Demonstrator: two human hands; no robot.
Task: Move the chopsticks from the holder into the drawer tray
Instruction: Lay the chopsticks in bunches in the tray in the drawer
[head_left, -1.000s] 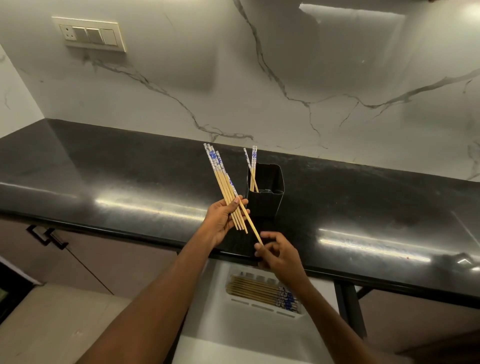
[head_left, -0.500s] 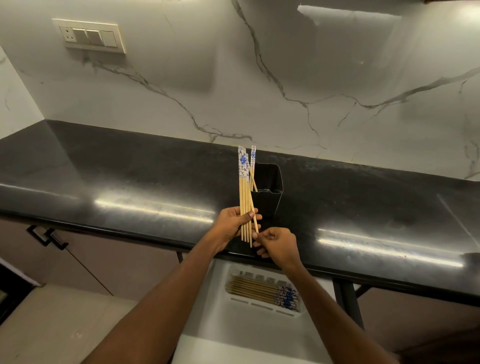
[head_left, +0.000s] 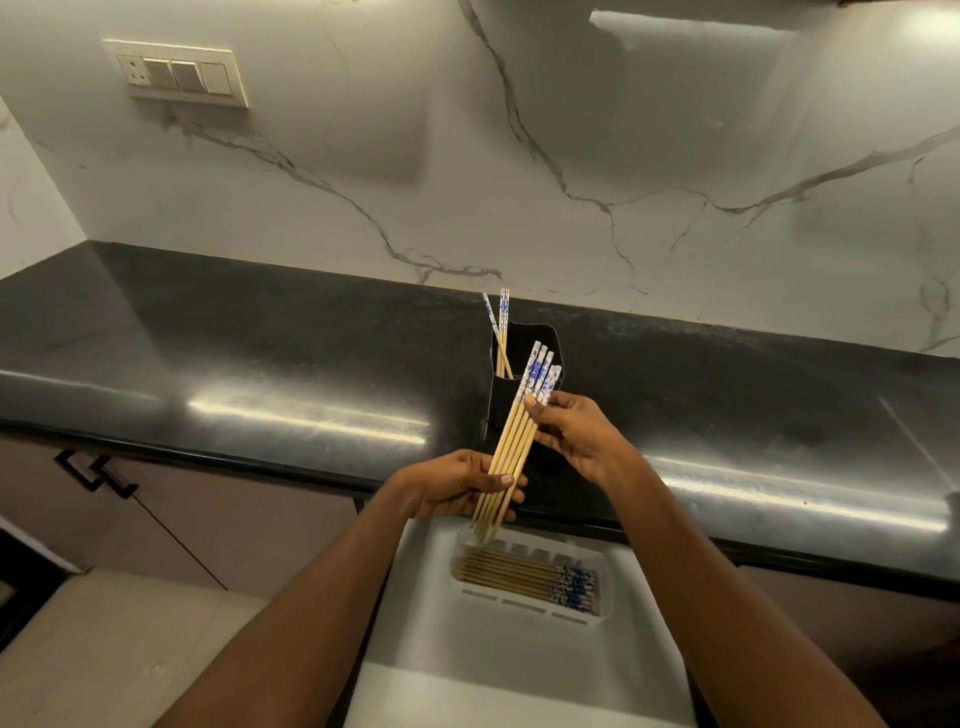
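Note:
A bundle of several wooden chopsticks with blue-and-white tops slants in front of the black holder. My left hand grips its lower, bare-wood end. My right hand holds the patterned upper end, thumb on top. Two chopsticks still stand in the holder on the black counter. Below, the white tray in the open drawer holds several chopsticks lying side by side, patterned ends to the right.
The black counter runs along a white marble wall with a switch plate at upper left. The white open drawer juts out below the counter edge. Cabinet handles sit at the left.
The bundle has tilted from upright to leaning right and has come lower. My right hand has moved from the bundle's bottom tips up to its patterned tops.

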